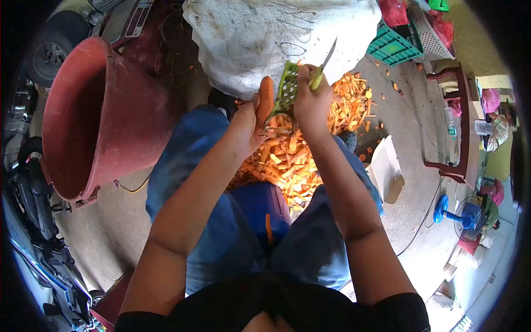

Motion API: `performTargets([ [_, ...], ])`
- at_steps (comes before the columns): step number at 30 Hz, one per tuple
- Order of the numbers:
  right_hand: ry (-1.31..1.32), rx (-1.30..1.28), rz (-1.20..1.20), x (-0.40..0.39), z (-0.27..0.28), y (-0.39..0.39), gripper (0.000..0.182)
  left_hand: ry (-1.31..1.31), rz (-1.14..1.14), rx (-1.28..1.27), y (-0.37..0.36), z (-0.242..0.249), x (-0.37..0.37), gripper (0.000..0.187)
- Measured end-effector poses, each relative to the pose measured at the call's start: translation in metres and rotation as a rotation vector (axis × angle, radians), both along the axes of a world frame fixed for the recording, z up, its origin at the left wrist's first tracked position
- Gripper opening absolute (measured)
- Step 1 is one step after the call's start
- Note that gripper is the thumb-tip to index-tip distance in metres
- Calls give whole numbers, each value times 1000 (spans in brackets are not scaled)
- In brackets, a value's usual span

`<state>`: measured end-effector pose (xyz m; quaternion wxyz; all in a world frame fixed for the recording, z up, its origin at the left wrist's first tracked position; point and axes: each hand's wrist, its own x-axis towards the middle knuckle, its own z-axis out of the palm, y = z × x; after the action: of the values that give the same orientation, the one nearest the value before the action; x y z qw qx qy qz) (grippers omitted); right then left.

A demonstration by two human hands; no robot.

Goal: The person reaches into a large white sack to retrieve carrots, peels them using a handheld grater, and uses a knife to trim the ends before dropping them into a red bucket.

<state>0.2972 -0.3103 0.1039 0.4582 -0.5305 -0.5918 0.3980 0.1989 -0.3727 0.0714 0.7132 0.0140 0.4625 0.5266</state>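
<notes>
My left hand (246, 126) is closed round an orange carrot (266, 98), held upright over the heap. Close beside it, my right hand (313, 108) grips a green grater (286, 89) full of holes. The same hand also holds a knife (328, 57) by its yellow-green handle, blade pointing up and away. Below both hands, carrot peelings and pieces (283, 169) lie heaped between my legs. A blue plastic container (253, 200) sits between my knees, with one long orange strip (269, 228) on it.
A large white sack (260, 39) stands right ahead. At left is a big red tub (133, 105), with a motorcycle (41, 243) beyond. An opened cardboard box (384, 169), a green crate (395, 43) and a wooden bench (463, 124) are at right. People appear at the far right.
</notes>
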Motion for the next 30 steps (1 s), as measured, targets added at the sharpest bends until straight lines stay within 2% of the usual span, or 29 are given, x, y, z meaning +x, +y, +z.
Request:
performTargets([
  [2,-47,103,41,-3,-11,-3,24,-86,61,23,-1,4,10,31],
  [4,-65,79,50,0,-13,-4,23,-176,125,40,-4,5,15,31],
  [7,-77,27,44,1,-10,-7,21,-93,-11,35,-3,-6,15,34],
  [9,-214,87,-10,3,-5,-8,20,-47,-183,129,-2,-18,9,35],
  [10,-213,89,-11,7,-11,-1,20,-46,-185,131,-8,-7,9,35],
  [12,-200,230,-193,26,-27,27,22,59,-380,73,-24,17,13,37],
  [13,-214,47,-289,33,-19,35,18,59,-385,75,-26,20,14,37],
  [15,-264,90,-385,39,-26,46,21,-17,-371,54,-29,24,14,38],
  [16,-254,91,-420,42,-27,50,22,86,-368,-6,-26,33,11,39],
  [18,-216,150,-430,44,-21,52,25,108,-364,3,-21,35,10,39],
  [21,-199,91,-420,47,-20,56,26,139,-375,27,-20,31,10,40],
  [23,-192,80,-430,51,-24,61,26,-206,-472,153,-21,13,2,40],
  [25,-123,-21,-541,57,-19,64,24,-179,-515,190,-28,25,-1,41],
  [26,100,-207,-605,60,-15,68,24,-155,-560,228,-30,29,-3,43],
  [27,114,-243,-593,64,-15,70,25,-157,-560,226,-30,28,-7,43],
  [29,246,-107,-459,63,-25,71,26,-42,-386,252,-28,24,-14,44],
  [30,184,-96,-391,57,-17,64,26,-98,-311,173,-24,21,-17,41],
])
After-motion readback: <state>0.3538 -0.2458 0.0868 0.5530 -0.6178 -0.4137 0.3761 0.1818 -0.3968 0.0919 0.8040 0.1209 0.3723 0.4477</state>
